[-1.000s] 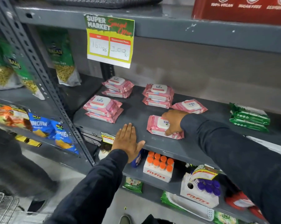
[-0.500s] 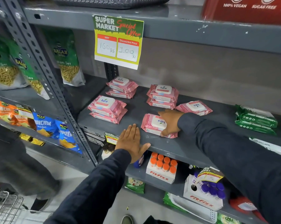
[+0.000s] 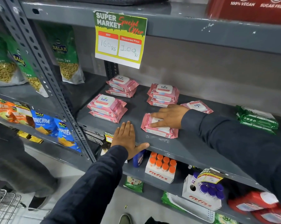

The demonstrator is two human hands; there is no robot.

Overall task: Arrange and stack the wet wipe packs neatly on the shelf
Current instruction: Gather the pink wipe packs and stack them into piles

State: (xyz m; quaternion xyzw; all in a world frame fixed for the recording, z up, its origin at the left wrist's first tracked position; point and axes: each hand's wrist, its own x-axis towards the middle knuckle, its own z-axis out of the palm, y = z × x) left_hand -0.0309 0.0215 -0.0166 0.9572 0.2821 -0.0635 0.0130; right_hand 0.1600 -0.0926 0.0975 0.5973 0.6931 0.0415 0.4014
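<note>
My right hand (image 3: 169, 116) lies flat, fingers spread, on a pink plastic wet wipe pack (image 3: 159, 128), its grip open. My left hand (image 3: 126, 138), at eight o'clock from it, rests open-palmed on the grey metal shelf (image 3: 193, 151).

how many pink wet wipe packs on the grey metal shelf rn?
8 visible. Two stacked back left, two stacked front left, two stacked back centre, one single behind the right wrist, one under the right hand. More may hide under that sleeve.

Even indoor light, wide-angle bending, blurred edges.
</note>
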